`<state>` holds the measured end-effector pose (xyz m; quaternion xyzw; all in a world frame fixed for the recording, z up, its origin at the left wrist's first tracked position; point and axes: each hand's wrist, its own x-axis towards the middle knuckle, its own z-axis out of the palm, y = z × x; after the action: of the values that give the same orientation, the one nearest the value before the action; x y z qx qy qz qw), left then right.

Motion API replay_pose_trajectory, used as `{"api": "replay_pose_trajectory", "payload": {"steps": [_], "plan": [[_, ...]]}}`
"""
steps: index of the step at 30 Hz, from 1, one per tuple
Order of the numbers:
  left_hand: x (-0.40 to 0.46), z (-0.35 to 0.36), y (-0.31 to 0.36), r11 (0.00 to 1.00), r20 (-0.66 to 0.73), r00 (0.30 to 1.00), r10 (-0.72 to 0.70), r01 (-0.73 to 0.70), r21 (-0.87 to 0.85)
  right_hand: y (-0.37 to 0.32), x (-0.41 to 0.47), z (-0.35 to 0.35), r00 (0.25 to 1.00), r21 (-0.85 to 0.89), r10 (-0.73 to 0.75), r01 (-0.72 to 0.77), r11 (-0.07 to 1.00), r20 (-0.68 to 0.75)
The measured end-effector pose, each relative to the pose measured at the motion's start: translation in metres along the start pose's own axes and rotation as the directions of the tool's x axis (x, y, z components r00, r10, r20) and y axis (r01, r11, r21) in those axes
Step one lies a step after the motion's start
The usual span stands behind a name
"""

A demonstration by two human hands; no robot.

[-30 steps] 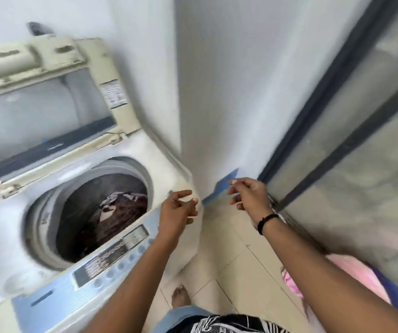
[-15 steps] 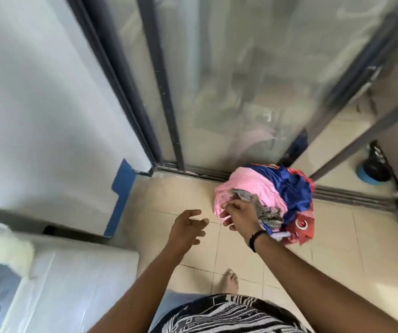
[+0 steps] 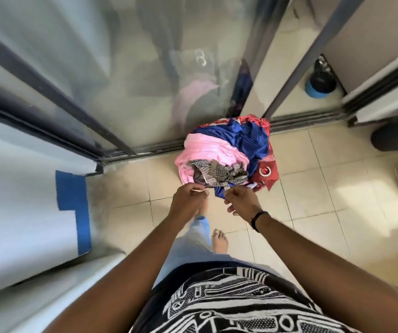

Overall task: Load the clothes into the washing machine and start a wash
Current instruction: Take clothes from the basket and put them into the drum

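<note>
Clothes pile [image 3: 226, 155] lies heaped on floor tiles [image 3: 313, 179] at 12 o'clock, against the sliding door track. Left hand [image 3: 187, 200] and right hand [image 3: 242, 200] pinch its near edge, seemingly the striped garment [image 3: 219, 173], to lift.

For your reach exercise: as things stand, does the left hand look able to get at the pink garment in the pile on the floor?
Probably yes. The left hand sits at the pile's near edge, and the pink garment lies exposed on its left side just beyond, with nothing between them.
</note>
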<state>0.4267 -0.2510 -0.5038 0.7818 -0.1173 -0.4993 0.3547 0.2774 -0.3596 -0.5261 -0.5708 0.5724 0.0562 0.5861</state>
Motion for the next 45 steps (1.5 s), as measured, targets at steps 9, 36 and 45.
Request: {"api": "replay_pose_trajectory", "payload": {"steps": [9, 36, 45], "plan": [[0.132, 0.039, 0.021, 0.934, 0.147, 0.979, -0.139, 0.080, 0.349, 0.014, 0.079, -0.032, 0.973, -0.092, 0.216, -0.223, 0.971, -0.082], [0.334, 0.160, -0.036, 0.686, -0.080, 0.995, -0.066, 0.103, 0.720, 0.135, 0.278, -0.043, 0.940, -0.412, 0.320, -0.246, 0.877, 0.120], [0.333, 0.173, -0.040, 0.512, -0.134, 0.991, -0.007, 0.118, 0.851, 0.135, 0.284, -0.044, 0.943, -0.417, 0.301, -0.218, 0.882, 0.143]]}}
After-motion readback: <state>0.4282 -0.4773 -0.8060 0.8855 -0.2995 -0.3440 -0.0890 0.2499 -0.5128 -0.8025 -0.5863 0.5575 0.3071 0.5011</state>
